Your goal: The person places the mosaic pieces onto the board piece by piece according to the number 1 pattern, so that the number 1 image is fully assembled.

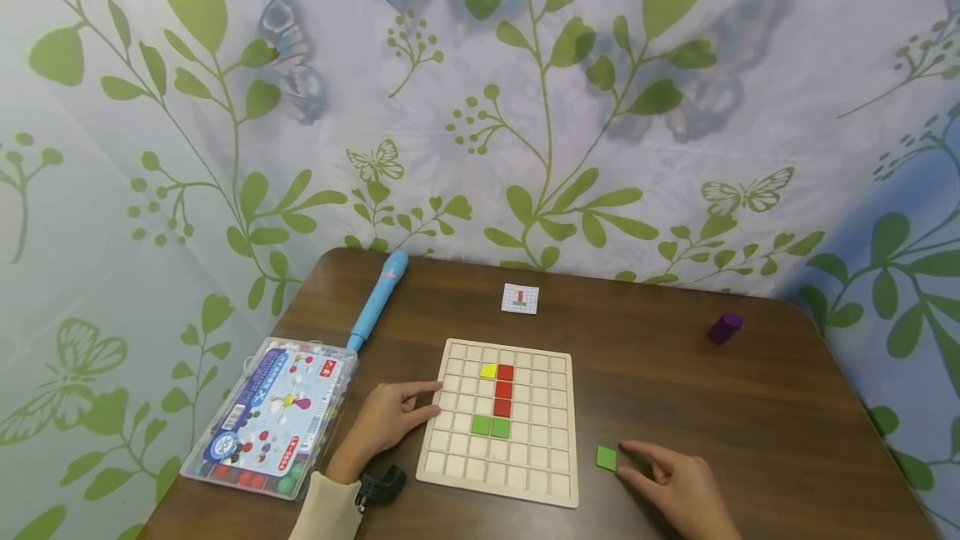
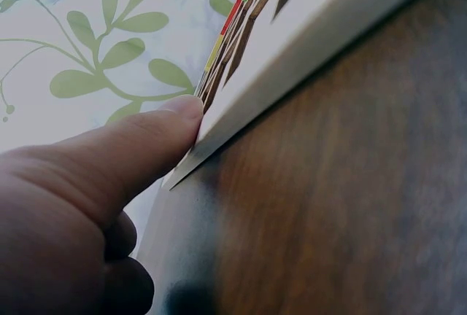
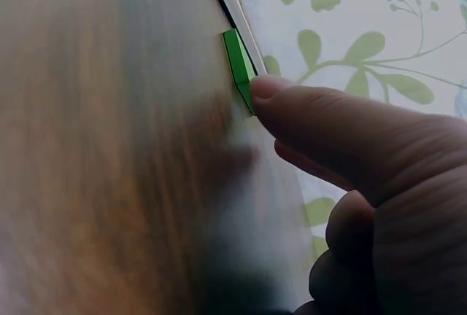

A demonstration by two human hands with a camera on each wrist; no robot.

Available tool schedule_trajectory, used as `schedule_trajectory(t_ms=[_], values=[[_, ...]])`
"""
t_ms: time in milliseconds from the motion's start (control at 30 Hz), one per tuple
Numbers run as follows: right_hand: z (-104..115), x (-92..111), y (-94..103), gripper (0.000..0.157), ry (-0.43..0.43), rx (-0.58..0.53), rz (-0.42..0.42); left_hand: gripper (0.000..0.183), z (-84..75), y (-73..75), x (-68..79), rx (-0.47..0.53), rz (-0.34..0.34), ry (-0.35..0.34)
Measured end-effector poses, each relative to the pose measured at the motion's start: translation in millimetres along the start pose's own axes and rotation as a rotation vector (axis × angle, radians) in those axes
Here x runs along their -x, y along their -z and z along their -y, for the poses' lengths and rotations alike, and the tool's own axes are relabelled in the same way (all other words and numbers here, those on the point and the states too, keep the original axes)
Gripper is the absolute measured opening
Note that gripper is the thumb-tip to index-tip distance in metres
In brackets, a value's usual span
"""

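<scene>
A wooden grid board [image 1: 517, 463] lies on the table with two green square tiles [image 1: 491, 426], three red square tiles [image 1: 503, 390] and one yellow tile [image 1: 488, 371] in its cells. My left hand [image 1: 388, 419] touches the board's left edge with thumb and index finger extended; in the left wrist view the thumb [image 2: 164, 122] rests at the rim. Right of the board is a loose green square tile [image 1: 607, 457]. My right hand [image 1: 678, 490] pinches that tile at its right end, with the thumb [image 3: 281, 100] against it; the index finger is mostly hidden there.
A small pattern card [image 1: 520, 298] lies behind the board. At the left are a clear plastic box [image 1: 277, 411] of coloured pieces and a blue rod [image 1: 378, 300]. A purple cylinder [image 1: 724, 328] stands at the back right. Patterned fabric [image 1: 480, 107] hangs behind the table.
</scene>
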State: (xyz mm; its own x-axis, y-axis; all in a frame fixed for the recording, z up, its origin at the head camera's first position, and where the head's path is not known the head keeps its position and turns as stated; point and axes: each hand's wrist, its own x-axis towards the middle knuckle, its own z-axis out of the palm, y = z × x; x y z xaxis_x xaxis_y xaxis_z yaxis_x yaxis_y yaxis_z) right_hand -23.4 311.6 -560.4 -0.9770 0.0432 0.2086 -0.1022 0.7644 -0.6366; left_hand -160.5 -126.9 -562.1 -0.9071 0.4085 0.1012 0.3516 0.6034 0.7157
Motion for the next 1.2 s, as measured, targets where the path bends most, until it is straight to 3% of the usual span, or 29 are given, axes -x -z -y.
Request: schedule_trajectory(t_ms=[200, 500, 867, 1200], values=[[3, -1, 0.0, 0.029, -0.015, 0.013, 0.016, 0.035, -0.7, -0.3, -0.9, -0.003, -0.001, 0.007], [3, -1, -5.2, 0.028, 0.075, 0.05, -0.037, 0.035, 0.0, -0.2, -0.3, 0.0, -0.006, 0.001], [3, 0, -6.7, 0.024, 0.065, 0.039, -0.039, 0.035, 0.5, -0.5, -0.4, 0.001, -0.003, -0.008], [12, -4, -3.1, 0.036, -0.087, 0.13, 0.1, 0.035, 2.3, -1.3, -0.4, -0.003, -0.006, -0.014]])
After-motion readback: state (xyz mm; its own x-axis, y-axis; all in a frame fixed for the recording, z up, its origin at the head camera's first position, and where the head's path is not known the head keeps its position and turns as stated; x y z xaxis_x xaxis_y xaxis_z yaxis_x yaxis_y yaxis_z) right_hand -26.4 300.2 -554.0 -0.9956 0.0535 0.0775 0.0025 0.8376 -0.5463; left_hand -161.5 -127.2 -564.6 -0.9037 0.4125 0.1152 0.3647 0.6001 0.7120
